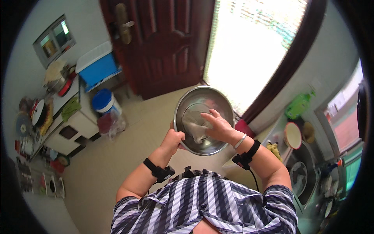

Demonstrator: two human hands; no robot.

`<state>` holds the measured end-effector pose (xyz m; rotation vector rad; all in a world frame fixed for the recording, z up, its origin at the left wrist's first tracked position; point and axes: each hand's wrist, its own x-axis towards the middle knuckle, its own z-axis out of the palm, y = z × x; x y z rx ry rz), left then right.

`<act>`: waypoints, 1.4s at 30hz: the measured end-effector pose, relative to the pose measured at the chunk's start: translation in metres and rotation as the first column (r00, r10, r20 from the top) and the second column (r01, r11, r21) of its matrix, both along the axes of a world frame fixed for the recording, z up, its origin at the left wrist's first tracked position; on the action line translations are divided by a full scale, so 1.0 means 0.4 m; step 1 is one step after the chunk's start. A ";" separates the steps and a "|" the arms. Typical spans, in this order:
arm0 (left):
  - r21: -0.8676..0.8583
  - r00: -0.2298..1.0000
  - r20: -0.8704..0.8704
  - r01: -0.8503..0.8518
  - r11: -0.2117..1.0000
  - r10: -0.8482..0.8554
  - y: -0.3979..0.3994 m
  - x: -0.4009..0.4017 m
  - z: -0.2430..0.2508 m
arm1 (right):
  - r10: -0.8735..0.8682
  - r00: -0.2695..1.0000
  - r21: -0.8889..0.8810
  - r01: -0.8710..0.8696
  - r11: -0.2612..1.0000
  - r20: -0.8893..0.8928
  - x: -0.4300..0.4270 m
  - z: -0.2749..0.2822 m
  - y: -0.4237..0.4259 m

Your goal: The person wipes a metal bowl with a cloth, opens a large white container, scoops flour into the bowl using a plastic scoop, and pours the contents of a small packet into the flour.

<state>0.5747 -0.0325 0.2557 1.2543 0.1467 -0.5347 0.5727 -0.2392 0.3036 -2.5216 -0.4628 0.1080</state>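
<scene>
A round stainless steel basin (225, 108) is held up in front of my body, tilted so that its inside faces me. My left hand (171, 140) grips its rim at the lower left, the thumb on the near side and the other fingers mostly hidden. Inside the basin lies a pale, limp piece (195, 128), perhaps cloth or dough; its material is unclear. My right hand (217, 125) reaches over the basin's right side, some fingers spread. Its lower fingers meet the edge of the pale piece, and whether they grip it is hidden.
An open dark red wooden door (163, 44) stands ahead, beside a bright doorway (239, 55). At right are a sink (309, 175), an enamel bowl (292, 135) and a green bottle (298, 105). At left stand a blue-lidded bucket (105, 101), a blue bin (98, 68) and a cluttered counter (60, 117).
</scene>
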 end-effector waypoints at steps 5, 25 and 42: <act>-0.039 0.989 0.040 -0.140 0.989 0.142 0.199 -0.007 -0.007 | 0.394 0.919 -0.312 -0.367 0.876 0.024 0.094 -0.056 0.243; 0.202 0.888 0.033 -0.455 0.867 0.459 0.641 0.157 0.040 | 0.835 0.550 -0.742 -0.548 0.386 0.028 0.578 -0.118 0.629; 0.039 0.757 0.234 -0.634 0.772 0.610 0.787 0.571 0.017 | 0.493 0.844 -0.265 -0.436 0.860 0.210 0.841 -0.221 0.888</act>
